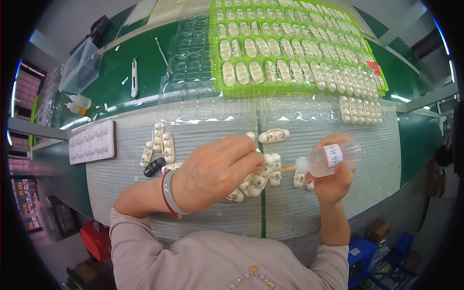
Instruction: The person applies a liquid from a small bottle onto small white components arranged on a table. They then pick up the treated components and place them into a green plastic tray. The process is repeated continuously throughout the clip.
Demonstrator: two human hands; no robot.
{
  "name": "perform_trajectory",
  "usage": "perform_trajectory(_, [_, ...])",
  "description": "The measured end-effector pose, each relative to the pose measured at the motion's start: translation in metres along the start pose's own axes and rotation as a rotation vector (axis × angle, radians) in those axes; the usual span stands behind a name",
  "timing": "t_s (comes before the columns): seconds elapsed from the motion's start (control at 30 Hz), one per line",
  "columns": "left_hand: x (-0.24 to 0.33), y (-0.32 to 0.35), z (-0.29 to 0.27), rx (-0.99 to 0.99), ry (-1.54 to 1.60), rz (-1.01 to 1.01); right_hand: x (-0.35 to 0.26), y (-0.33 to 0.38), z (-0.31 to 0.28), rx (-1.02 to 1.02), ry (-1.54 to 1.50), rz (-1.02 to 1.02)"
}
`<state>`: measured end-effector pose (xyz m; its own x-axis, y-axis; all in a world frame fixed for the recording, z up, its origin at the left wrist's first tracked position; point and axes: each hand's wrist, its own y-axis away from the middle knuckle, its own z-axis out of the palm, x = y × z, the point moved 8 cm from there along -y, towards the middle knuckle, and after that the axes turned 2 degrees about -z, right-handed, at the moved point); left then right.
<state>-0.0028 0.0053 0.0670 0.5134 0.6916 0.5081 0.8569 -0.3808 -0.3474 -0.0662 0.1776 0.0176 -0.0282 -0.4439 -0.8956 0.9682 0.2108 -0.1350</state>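
Note:
My right hand (336, 183) is closed around a clear plastic squeeze bottle (317, 164) with a white label. The bottle lies nearly level, and its thin amber nozzle (288, 168) points left at the cream parts. My left hand (215, 166), fingers pinched together, grips a cream oblong plastic part (261, 181) with round dark spots, close to the nozzle tip. Similar parts lie under and around that hand, partly hidden by it. One cream part (274, 136) rests just beyond, and a few more (299, 180) sit beneath the bottle.
A bright green tray (295, 90) full of cream parts stands at the back, beside clear blister trays (193, 104). At left are a small cluster of parts (158, 137), a black part (154, 166), a white moulded block (92, 142), a utility knife (134, 79) and small bottles (79, 103).

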Motion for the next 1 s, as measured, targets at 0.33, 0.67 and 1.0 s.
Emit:
perform_trajectory(0.33, [0.0005, -0.0013, -0.0012, -0.031, 0.015, 0.019, 0.0055, -0.0034, -0.0031, -0.018, 0.073, 0.028])
perform_trajectory(0.67, [0.0018, -0.0012, -0.0029, -0.030, 0.017, 0.025, 0.0044, -0.0035, -0.0014, 0.002, 0.083, 0.013])
perform_trajectory(1.0, [0.0002, -0.0020, -0.0021, -0.002, -0.005, 0.011, 0.0020, -0.0050, -0.0005, -0.053, 0.217, -0.047])
